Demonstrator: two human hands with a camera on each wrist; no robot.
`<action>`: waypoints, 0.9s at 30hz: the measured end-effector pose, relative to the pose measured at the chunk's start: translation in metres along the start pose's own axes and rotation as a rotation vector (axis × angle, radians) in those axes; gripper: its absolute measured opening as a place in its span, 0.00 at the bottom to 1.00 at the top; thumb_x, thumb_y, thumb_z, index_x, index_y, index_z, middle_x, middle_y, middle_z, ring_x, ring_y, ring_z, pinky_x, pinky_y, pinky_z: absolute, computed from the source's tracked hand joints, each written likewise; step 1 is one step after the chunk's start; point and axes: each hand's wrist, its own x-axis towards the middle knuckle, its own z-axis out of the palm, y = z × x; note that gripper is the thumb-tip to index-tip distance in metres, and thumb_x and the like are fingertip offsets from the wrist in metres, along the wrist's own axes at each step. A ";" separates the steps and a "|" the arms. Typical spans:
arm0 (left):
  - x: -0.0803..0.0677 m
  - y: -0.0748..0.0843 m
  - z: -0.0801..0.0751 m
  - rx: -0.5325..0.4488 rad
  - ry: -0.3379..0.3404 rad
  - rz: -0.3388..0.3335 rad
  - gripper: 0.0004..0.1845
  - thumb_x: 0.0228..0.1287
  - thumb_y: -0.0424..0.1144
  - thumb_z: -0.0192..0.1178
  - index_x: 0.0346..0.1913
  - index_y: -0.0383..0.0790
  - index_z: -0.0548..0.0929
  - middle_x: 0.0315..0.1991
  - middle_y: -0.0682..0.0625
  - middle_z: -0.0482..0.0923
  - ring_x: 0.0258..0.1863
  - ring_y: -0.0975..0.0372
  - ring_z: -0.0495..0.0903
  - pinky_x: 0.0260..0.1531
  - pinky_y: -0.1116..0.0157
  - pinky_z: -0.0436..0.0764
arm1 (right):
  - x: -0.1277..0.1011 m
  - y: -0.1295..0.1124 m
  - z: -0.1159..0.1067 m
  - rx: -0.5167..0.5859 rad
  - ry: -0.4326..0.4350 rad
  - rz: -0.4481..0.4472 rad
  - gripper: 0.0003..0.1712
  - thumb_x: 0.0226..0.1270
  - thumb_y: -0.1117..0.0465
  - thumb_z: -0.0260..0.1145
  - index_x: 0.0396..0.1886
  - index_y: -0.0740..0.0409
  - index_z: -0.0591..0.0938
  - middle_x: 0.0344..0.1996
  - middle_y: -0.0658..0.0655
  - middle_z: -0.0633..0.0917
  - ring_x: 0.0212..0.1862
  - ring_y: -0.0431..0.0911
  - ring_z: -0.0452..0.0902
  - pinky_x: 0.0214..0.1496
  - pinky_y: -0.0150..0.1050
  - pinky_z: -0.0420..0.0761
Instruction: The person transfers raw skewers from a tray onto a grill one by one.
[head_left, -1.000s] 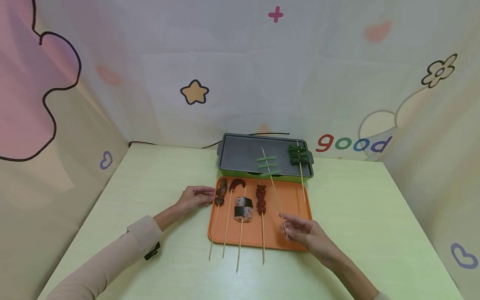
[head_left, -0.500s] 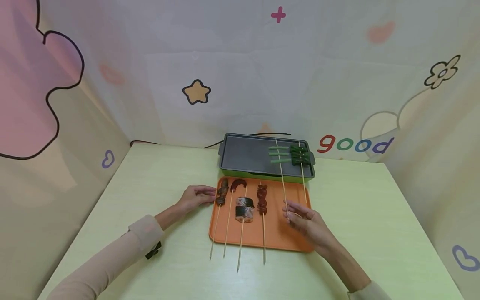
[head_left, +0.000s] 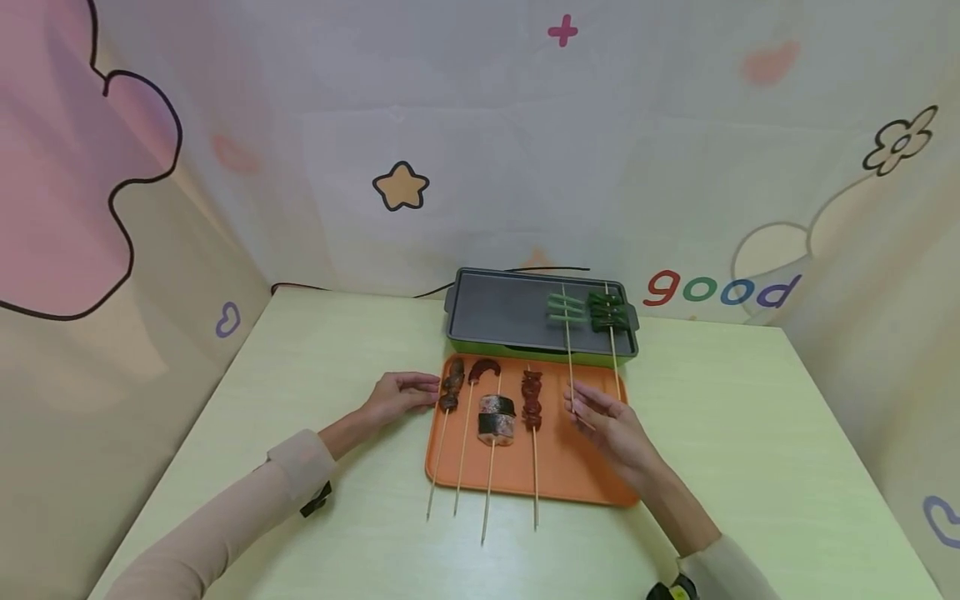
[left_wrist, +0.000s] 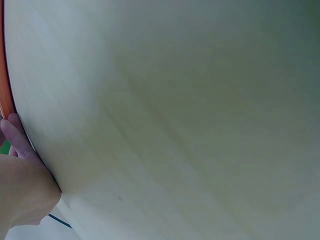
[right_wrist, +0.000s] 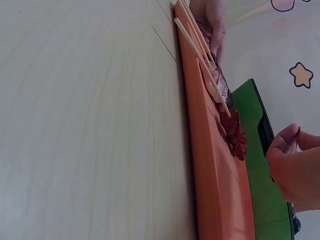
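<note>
My right hand [head_left: 611, 429] pinches the stick of a skewer threaded with thin light green pieces [head_left: 566, 308], which overlap the dark top of a green-sided grill pan [head_left: 498, 304]. Beside them on the pan is a skewer of dark green leafy vegetable [head_left: 608, 312]. At the left rim of the orange tray [head_left: 577, 467], my left hand [head_left: 397, 396] holds the edge between fingertips and thumb. The tray carries a brown mushroom-like skewer [head_left: 452, 383], a curved dark red one [head_left: 485, 367], a white one with black bands [head_left: 497, 419] and a red meat skewer [head_left: 532, 400].
The tray stands directly in front of the grill pan on a pale table [head_left: 315, 350]. Several stick ends extend past the tray's front edge. A printed curtain [head_left: 480, 167] rises behind the pan and along both sides.
My right hand has carried the light green skewer away from me and slightly right, bringing it over the pan beside the leafy skewer. The left hand has stayed at the tray's edge.
</note>
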 end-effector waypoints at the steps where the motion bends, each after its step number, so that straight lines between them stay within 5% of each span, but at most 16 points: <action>1: 0.000 0.000 0.000 0.000 -0.001 0.001 0.21 0.68 0.27 0.64 0.62 0.25 0.80 0.51 0.38 0.87 0.37 0.72 0.86 0.39 0.73 0.87 | 0.002 0.001 0.000 0.005 0.005 0.003 0.33 0.81 0.66 0.55 0.79 0.68 0.58 0.49 0.39 0.86 0.55 0.35 0.82 0.63 0.29 0.81; 7: 0.001 -0.002 -0.001 0.004 -0.003 0.006 0.21 0.67 0.27 0.65 0.62 0.24 0.80 0.50 0.40 0.88 0.36 0.72 0.86 0.38 0.73 0.87 | 0.008 0.004 -0.001 0.020 0.017 0.009 0.32 0.81 0.65 0.53 0.80 0.67 0.59 0.54 0.43 0.86 0.57 0.36 0.81 0.64 0.29 0.80; 19: 0.000 -0.002 0.000 0.007 -0.011 0.037 0.20 0.67 0.29 0.66 0.60 0.27 0.82 0.49 0.42 0.89 0.38 0.70 0.87 0.40 0.71 0.88 | 0.014 0.005 -0.001 0.106 0.011 0.001 0.32 0.83 0.67 0.50 0.81 0.68 0.54 0.45 0.40 0.86 0.52 0.34 0.81 0.59 0.27 0.81; 27: 0.000 0.000 0.001 0.009 0.013 -0.007 0.20 0.67 0.27 0.65 0.61 0.27 0.81 0.49 0.42 0.88 0.38 0.70 0.87 0.39 0.72 0.87 | 0.006 0.009 -0.004 0.040 -0.030 -0.004 0.34 0.82 0.62 0.54 0.80 0.70 0.55 0.53 0.47 0.86 0.55 0.37 0.82 0.62 0.29 0.81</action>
